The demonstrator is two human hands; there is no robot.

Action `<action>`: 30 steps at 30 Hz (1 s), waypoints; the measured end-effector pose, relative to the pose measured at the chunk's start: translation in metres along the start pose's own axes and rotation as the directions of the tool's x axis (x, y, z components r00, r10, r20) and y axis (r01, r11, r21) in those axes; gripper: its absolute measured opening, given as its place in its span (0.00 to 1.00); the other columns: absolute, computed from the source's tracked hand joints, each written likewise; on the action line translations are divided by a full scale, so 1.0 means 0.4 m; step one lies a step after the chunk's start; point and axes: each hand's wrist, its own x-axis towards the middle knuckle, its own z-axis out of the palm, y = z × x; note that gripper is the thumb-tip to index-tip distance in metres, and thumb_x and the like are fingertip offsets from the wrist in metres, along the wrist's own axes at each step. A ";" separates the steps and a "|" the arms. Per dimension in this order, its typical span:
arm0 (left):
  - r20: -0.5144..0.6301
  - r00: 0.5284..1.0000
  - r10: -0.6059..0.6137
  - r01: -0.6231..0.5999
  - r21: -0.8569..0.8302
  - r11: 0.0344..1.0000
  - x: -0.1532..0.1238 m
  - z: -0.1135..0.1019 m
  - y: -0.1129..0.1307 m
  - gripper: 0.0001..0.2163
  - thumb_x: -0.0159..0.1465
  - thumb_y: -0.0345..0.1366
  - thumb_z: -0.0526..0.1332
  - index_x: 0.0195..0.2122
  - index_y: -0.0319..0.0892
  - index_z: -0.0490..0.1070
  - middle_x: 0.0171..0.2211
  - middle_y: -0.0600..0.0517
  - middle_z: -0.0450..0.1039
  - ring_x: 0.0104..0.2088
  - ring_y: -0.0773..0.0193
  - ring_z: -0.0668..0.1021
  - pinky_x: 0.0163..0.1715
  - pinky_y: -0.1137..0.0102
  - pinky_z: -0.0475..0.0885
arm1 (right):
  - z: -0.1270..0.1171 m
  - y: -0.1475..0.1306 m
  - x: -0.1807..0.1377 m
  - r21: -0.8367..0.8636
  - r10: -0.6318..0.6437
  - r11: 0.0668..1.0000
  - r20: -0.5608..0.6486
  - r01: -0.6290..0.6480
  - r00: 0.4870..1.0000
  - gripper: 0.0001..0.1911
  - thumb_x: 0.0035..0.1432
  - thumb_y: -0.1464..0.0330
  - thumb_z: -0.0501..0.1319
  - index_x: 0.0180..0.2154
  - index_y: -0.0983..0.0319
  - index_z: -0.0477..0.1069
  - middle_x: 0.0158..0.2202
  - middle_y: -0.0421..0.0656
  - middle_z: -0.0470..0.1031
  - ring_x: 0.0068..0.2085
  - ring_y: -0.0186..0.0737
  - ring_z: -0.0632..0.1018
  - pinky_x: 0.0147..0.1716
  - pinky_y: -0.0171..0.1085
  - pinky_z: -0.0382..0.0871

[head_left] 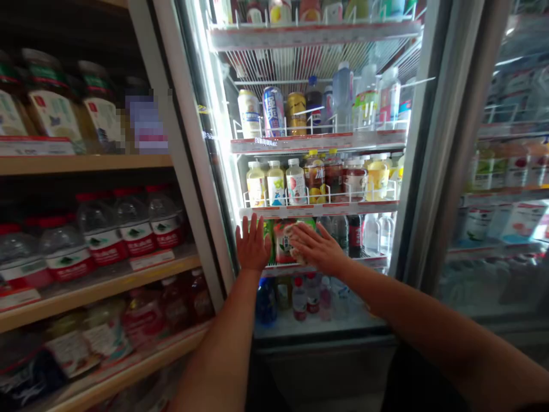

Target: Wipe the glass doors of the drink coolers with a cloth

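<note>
My left hand [252, 245] lies flat with fingers spread against the glass door [223, 189] of a lit drinks fridge, level with the third shelf. My right hand [315, 246] is just to its right and presses a pale cloth [292, 243] against the same glass. Behind the glass at hand height stand a red-labelled bottle [283, 243] and a dark cola bottle [354, 234].
Fridge shelves hold cans [273, 111], juice bottles [295, 182] and small bottles [299, 297] at the bottom. Wooden shelves [86, 163] on the left carry water bottles [132, 226] and jars. A second fridge door [501, 189] stands at the right.
</note>
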 end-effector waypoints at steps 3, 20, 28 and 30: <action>-0.005 1.000 -0.005 0.005 0.009 1.000 -0.001 0.003 0.000 0.29 0.68 0.36 0.54 0.70 0.43 0.52 0.69 0.45 0.54 0.72 0.56 0.47 0.71 0.53 0.43 | -0.019 0.023 0.021 -0.002 -0.002 1.000 -0.007 0.002 1.000 0.29 0.68 0.71 0.52 0.69 0.56 0.54 0.71 0.41 0.52 0.72 0.44 0.52 0.71 0.54 0.38; -0.013 1.000 -0.022 0.022 -0.008 1.000 -0.003 0.006 -0.002 0.29 0.68 0.36 0.54 0.70 0.43 0.52 0.69 0.45 0.54 0.72 0.55 0.48 0.71 0.51 0.45 | -0.044 0.035 0.036 0.003 0.200 0.980 -0.073 -0.200 0.977 0.31 0.68 0.71 0.53 0.70 0.59 0.51 0.71 0.42 0.52 0.73 0.50 0.45 0.69 0.55 0.49; 0.022 0.999 -0.045 0.046 -0.033 0.998 -0.003 0.004 0.001 0.29 0.68 0.36 0.54 0.70 0.44 0.51 0.70 0.46 0.53 0.72 0.55 0.47 0.71 0.51 0.43 | -0.029 0.038 -0.019 0.027 -0.107 0.994 0.051 0.106 0.993 0.32 0.67 0.73 0.54 0.69 0.59 0.52 0.70 0.40 0.55 0.72 0.45 0.52 0.70 0.49 0.51; 0.014 0.999 -0.044 0.044 -0.027 0.999 -0.004 0.005 0.000 0.29 0.68 0.36 0.54 0.70 0.44 0.52 0.70 0.46 0.53 0.72 0.55 0.48 0.71 0.51 0.44 | -0.040 0.056 -0.018 0.029 -0.015 0.999 0.019 0.015 1.000 0.33 0.67 0.72 0.54 0.70 0.57 0.47 0.71 0.40 0.55 0.72 0.44 0.51 0.70 0.50 0.50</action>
